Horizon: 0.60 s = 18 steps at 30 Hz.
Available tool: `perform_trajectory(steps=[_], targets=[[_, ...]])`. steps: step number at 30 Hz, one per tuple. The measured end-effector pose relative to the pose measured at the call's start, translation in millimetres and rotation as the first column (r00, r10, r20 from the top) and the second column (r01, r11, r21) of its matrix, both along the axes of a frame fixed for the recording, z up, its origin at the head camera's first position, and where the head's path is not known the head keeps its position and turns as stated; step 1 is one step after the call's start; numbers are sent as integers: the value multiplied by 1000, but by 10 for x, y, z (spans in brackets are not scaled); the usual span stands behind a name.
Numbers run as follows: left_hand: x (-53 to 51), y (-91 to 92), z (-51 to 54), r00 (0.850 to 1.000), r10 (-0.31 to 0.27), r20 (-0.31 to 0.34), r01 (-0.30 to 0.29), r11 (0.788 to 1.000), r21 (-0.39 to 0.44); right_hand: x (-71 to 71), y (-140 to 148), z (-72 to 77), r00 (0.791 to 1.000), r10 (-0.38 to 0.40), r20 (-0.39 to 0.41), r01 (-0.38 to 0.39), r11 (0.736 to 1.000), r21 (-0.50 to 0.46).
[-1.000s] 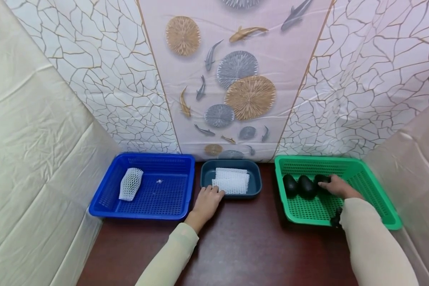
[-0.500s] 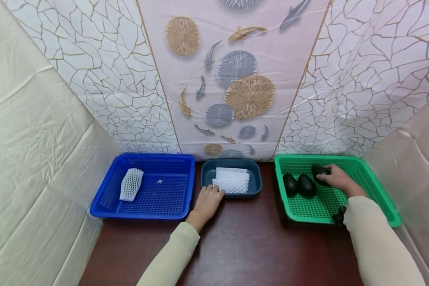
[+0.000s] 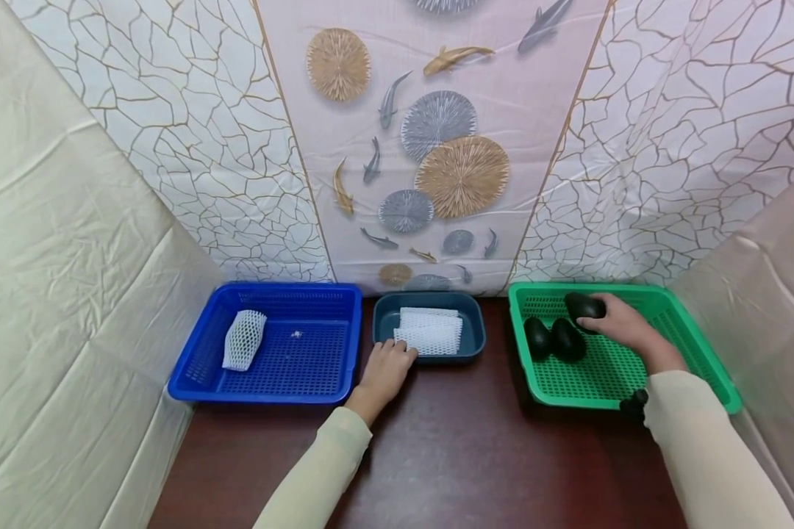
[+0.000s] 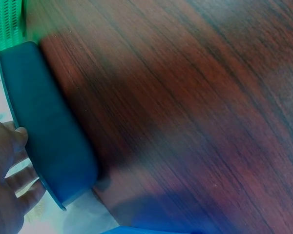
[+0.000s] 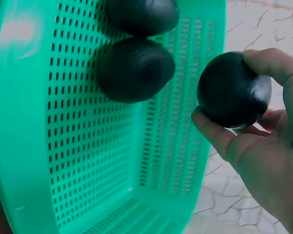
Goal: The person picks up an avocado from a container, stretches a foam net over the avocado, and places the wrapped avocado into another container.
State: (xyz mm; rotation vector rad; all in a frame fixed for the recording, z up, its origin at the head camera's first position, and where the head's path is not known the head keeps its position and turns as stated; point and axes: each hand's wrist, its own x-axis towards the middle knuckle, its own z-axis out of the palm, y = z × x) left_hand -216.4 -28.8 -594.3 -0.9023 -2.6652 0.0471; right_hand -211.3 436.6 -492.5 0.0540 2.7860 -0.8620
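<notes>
A dark, smooth oval fruit [image 3: 584, 308] [image 5: 233, 90] is gripped between thumb and fingers of my right hand [image 3: 625, 325] [image 5: 268, 131], above the back of the green basket [image 3: 582, 402] [image 5: 5, 122]. Two similar dark fruits [image 3: 568, 342] [image 5: 136, 70] lie side by side in that basket. My left hand [image 3: 387, 371] [image 4: 7, 175] rests at the near left rim of the small teal tray [image 3: 474, 323] [image 4: 49, 122], its fingers over the edge by the white foam nets [image 3: 433, 334]. Whether its fingertips touch the nets I cannot tell.
On the left stands a blue basket [image 3: 258, 400] with a white net-wrapped item [image 3: 243, 340] lying in its left part. The brown table [image 3: 450, 448] extends in front. Patterned cloth [image 3: 463, 250] hangs behind, with plain cloth at both sides.
My right hand has lifted the dark fruit from beside the other two, up and slightly toward the back left of the green basket. My left hand has stayed at the tray.
</notes>
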Motion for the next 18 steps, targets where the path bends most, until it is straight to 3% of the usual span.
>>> perform_trajectory(steps=[7, 18], targets=[[1, 3, 10, 1000, -7, 10, 7, 1000, 12, 83, -245, 145, 995, 53, -84, -53, 999, -8], [-1, -4, 1, 1000, -5, 3, 5, 1000, 10, 202, -649, 384, 983, 120, -137, -120, 993, 6]])
